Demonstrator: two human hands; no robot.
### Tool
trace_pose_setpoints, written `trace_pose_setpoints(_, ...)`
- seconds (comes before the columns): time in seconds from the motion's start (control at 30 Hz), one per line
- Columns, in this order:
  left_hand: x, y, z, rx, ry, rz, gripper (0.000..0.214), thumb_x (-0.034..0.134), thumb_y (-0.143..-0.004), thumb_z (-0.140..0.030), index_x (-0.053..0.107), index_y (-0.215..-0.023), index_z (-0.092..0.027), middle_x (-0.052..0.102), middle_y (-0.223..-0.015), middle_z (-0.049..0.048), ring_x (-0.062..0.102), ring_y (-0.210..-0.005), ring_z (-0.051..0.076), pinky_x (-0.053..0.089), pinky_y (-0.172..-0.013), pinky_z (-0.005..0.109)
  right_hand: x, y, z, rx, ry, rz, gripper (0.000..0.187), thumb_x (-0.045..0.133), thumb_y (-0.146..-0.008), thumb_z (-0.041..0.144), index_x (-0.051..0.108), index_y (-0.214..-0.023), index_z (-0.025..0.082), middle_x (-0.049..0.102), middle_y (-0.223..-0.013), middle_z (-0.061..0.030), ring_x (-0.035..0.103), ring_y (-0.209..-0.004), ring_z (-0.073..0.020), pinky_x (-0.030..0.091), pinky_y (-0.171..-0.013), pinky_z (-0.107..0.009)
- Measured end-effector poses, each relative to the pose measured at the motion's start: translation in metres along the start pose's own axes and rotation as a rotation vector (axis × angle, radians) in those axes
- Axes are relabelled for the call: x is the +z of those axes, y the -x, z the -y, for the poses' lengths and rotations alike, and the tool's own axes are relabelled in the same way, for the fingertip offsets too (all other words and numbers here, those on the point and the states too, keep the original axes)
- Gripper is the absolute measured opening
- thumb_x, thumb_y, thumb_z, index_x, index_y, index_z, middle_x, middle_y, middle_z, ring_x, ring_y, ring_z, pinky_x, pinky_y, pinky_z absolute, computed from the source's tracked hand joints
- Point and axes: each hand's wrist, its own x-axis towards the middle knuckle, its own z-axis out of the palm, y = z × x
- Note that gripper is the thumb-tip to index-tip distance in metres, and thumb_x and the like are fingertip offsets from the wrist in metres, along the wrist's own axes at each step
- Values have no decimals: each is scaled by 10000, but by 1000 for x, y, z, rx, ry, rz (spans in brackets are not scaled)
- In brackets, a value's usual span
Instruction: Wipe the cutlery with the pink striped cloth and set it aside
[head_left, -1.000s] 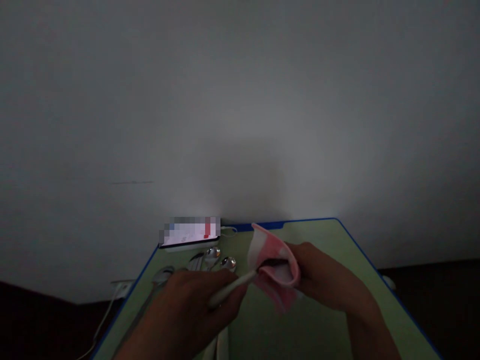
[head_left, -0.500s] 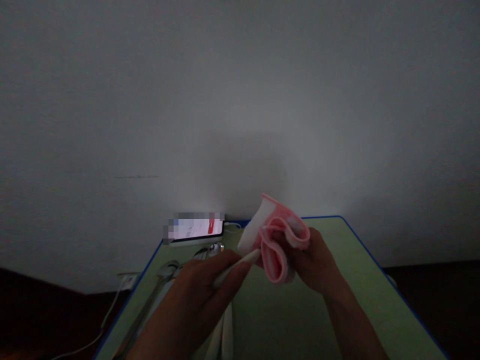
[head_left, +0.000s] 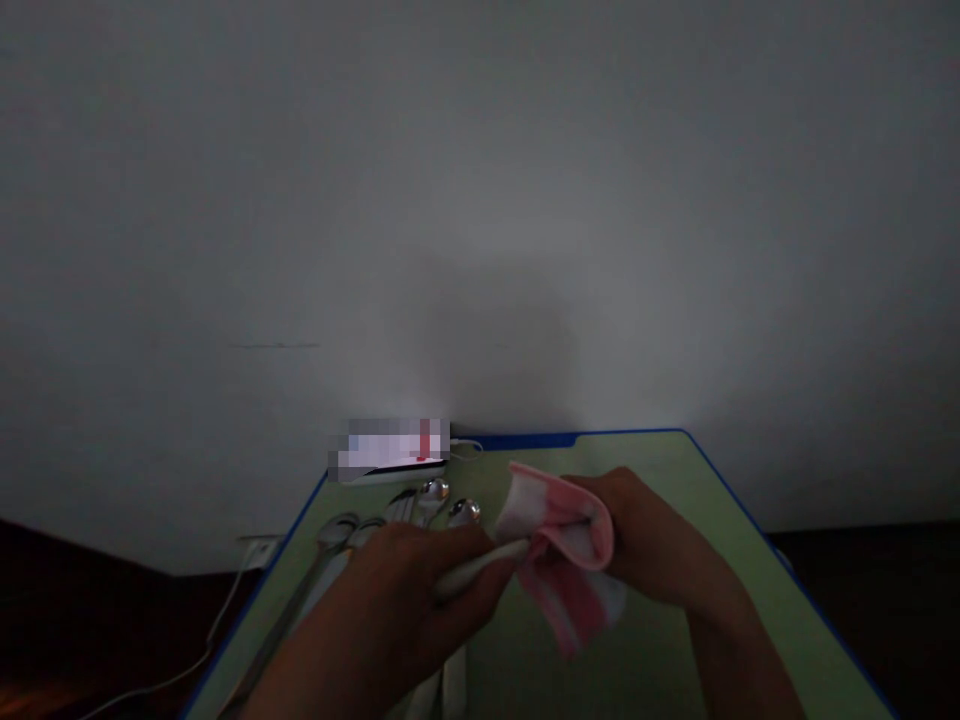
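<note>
My left hand (head_left: 420, 590) is closed around the pale handle (head_left: 480, 568) of a piece of cutlery, thumb on top. The far end of it runs into a pink-and-white cloth (head_left: 559, 515), so its kind is hidden. My right hand (head_left: 637, 525) is closed on that cloth, bunching it around the hidden end, while a loose corner hangs below. Left of and beneath my left hand lie spoons (head_left: 435, 490) and a fork (head_left: 400, 507), some with pale handles.
A phone (head_left: 390, 458) with a lit screen leans at the table's back left, a white cable (head_left: 469, 446) plugged into it. The green table (head_left: 750, 600) has a blue edge and stands against a grey wall (head_left: 480, 200). Another cord hangs from a wall socket (head_left: 260, 552) at left.
My right hand and the cloth have moved lower, and the cloth has folded over with a corner hanging down. A second spoon bowl beside my left hand has come into sight.
</note>
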Motion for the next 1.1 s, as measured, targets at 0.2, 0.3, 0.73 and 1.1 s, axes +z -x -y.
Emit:
trace_pose_setpoints(0.2,1,-12,3,-75,7,79,302,404,-874,-398,636,-815,-214,603,-610,-24,544,-543,99,354,-505,196,-1,-4,-11,-69,-71,-158,104,561,-742,160,591,-644,144,594,-603,40,491,-538,-74,350,-508,-165)
trace_pose_setpoints(0.3,1,-16,9,-95,18,101,322,386,-879,-411,627,-824,-204,595,-628,-21,536,-570,104,353,-511,196,2,-7,-15,-50,-89,-172,95,559,-738,158,592,-651,141,601,-617,31,484,-539,-76,348,-499,-166)
trace_pose_setpoints(0.73,12,-14,64,-122,45,227,363,365,-876,-410,647,-849,-182,644,-774,27,560,-691,141,401,-623,226,30,-23,-27,43,15,109,132,503,-768,168,623,-824,176,667,-806,-15,588,-714,-142,413,-638,-225)
trace_pose_setpoints(1.1,-5,-10,19,-141,-23,111,437,323,-891,-455,599,-732,-156,523,-563,-22,447,-507,88,295,-465,194,24,-21,-29,-23,-98,-322,119,595,-706,227,609,-625,141,611,-595,9,501,-536,-107,380,-501,-197)
